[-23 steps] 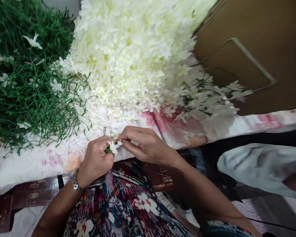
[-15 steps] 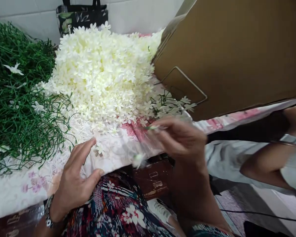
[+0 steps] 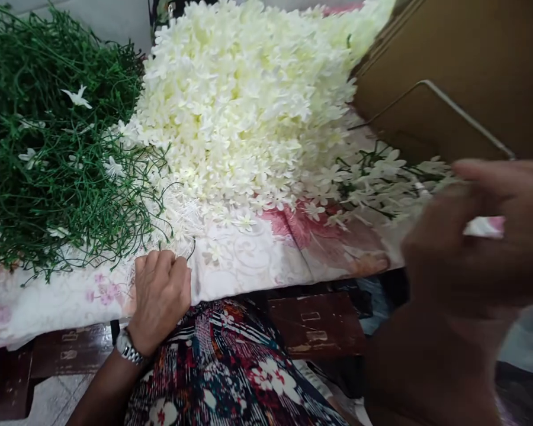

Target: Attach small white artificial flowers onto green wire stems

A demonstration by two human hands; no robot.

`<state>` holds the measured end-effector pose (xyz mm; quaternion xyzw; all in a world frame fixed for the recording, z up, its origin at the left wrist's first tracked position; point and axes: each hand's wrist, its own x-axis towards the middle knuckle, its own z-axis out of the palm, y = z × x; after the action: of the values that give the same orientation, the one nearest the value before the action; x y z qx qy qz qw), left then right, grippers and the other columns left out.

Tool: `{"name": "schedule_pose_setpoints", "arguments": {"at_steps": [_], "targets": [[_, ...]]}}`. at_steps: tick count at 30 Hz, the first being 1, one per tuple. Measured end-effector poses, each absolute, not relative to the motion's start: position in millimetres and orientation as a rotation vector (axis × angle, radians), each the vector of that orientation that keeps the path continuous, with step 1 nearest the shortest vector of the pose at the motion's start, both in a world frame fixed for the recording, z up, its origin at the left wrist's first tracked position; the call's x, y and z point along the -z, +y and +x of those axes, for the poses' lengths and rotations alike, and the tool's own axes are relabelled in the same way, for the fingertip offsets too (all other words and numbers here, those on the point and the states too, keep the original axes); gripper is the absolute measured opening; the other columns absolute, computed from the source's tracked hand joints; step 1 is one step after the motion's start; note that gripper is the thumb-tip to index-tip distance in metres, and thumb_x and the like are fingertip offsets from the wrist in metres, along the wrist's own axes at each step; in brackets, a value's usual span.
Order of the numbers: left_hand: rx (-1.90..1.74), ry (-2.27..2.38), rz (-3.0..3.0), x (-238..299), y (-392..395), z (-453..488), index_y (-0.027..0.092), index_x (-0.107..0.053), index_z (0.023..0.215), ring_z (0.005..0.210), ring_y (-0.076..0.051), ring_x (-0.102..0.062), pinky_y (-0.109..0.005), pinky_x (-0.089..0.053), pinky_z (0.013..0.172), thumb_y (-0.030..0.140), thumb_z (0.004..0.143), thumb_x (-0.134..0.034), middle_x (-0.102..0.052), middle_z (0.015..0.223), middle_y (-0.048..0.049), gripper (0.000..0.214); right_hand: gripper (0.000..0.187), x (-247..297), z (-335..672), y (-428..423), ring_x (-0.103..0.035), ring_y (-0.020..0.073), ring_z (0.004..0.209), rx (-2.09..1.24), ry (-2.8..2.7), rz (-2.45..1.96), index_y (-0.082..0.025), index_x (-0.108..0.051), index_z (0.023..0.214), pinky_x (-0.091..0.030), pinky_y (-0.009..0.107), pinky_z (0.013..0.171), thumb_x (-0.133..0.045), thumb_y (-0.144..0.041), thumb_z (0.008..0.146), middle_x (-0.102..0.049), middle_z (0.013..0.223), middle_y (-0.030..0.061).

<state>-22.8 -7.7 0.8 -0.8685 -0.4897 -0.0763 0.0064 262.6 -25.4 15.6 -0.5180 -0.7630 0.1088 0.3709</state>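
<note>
Our right hand (image 3: pixel 479 236) now swung right of flower pile (image 3: pixel 249 118), blurred; grip we cannot tell. Our left hand (image 3: pixel 160 293), fingers curled together, nearer: white filaments (image 3: pixel 177 219) at fingertips, by pile's lower-left edge.

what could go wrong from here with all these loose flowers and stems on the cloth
1. The left hand rests at the fringe of the tangled green stems; pulling one may drag several along.
2. The right hand is blurred close to the flowered sprigs; a sweep might knock them off the cloth.
3. Stray white flowers lie near the cloth's edge and could slip off.
</note>
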Motion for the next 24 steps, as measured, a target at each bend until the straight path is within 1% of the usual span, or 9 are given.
{"name": "schedule_pose_setpoints", "arguments": {"at_steps": [4, 8, 12, 16, 19, 21, 22, 24], "targets": [[0.288, -1.586, -2.683, 4.5, -9.8, -21.8, 0.016, -0.051, 0.063, 0.070, -0.019, -0.041, -0.034, -0.028, 0.064, 0.012, 0.076, -0.045, -0.050, 0.069, -0.0050, 0.015, 0.017, -8.0, 203.9, -13.8, -0.050, 0.0153, 0.071, -0.332, -2.010, -1.263, -0.019, -0.061, 0.080, -0.040, 0.029, 0.062, -0.043, -0.018, 0.080, -0.056, 0.070, 0.0049], [0.542, -1.600, -2.667, 7.7, -15.1, -28.0, 0.016, -0.051, 0.061, 0.070, -0.017, -0.044, -0.034, -0.029, 0.066, 0.009, 0.073, -0.048, -0.052, 0.071, -0.0046, 0.014, 0.016, 6.2, 163.9, -3.8, -0.050, 0.0155, 0.073, -0.326, -2.148, -1.180, -0.016, -0.059, 0.087, -0.042, 0.030, 0.065, -0.045, -0.016, 0.079, -0.058, 0.073, 0.0055], [0.873, -1.602, -2.683, 5.7, -21.0, -36.8, 0.016, -0.053, 0.068, 0.070, -0.016, -0.047, -0.034, -0.033, 0.067, 0.006, 0.069, -0.053, -0.055, 0.074, -0.0032, 0.010, 0.017, 14.1, 152.5, -2.7, -0.050, 0.0167, 0.076, -0.276, -2.270, -1.144, -0.013, -0.058, 0.091, -0.042, 0.032, 0.068, -0.047, -0.018, 0.078, -0.059, 0.078, 0.0068], [1.269, -1.680, -2.773, -5.0, -22.2, -39.6, 0.016, -0.055, 0.078, 0.073, -0.015, -0.050, -0.030, -0.040, 0.067, 0.004, 0.068, -0.053, -0.055, 0.077, -0.0030, 0.016, 0.018, 9.8, 148.5, -3.6, -0.051, 0.0172, 0.078, -0.259, -2.215, -1.082, -0.013, -0.057, 0.092, -0.042, 0.034, 0.069, -0.051, -0.017, 0.075, -0.059, 0.081, 0.0075], [1.496, -1.856, -2.826, -13.8, -18.6, -36.9, 0.016, -0.054, 0.078, 0.074, -0.014, -0.051, -0.028, -0.042, 0.066, 0.006, 0.074, -0.049, -0.054, 0.077, -0.0028, 0.012, 0.027, 1.6, 141.6, -3.5, -0.051, 0.0165, 0.081, -0.415, -2.076, -1.005, -0.014, -0.053, 0.101, -0.044, 0.033, 0.070, -0.052, -0.017, 0.074, -0.058, 0.088, 0.0081], [1.535, -1.929, -2.840, -17.3, -15.9, -33.9, 0.016, -0.053, 0.075, 0.074, -0.014, -0.051, -0.027, -0.042, 0.066, 0.009, 0.076, -0.047, -0.053, 0.076, -0.0026, 0.010, 0.030, -3.5, 136.0, -2.6, -0.052, 0.0159, 0.083, -0.555, -1.980, -0.969, -0.015, -0.051, 0.104, -0.045, 0.033, 0.071, -0.053, -0.018, 0.074, -0.057, 0.091, 0.0082], [1.525, -1.936, -2.850, -18.2, -14.9, -32.3, 0.017, -0.053, 0.074, 0.075, -0.014, -0.051, -0.027, -0.042, 0.067, 0.010, 0.077, -0.047, -0.053, 0.076, -0.0026, 0.009, 0.029, -5.4, 133.3, -2.0, -0.052, 0.0153, 0.082, -0.626, -1.940, -0.947, -0.015, -0.051, 0.102, -0.045, 0.032, 0.070, -0.053, -0.019, 0.074, -0.057, 0.089, 0.0077], [1.492, -1.917, -2.867, -18.4, -13.9, -29.2, 0.017, -0.051, 0.073, 0.076, -0.014, -0.051, -0.027, -0.042, 0.067, 0.010, 0.077, -0.047, -0.053, 0.077, -0.0027, 0.009, 0.019, -7.4, 128.9, -0.4, -0.053, 0.0133, 0.075, -0.761, -1.864, -0.904, -0.016, -0.055, 0.094, -0.046, 0.030, 0.065, -0.053, -0.019, 0.075, -0.058, 0.081, 0.0056]]}}
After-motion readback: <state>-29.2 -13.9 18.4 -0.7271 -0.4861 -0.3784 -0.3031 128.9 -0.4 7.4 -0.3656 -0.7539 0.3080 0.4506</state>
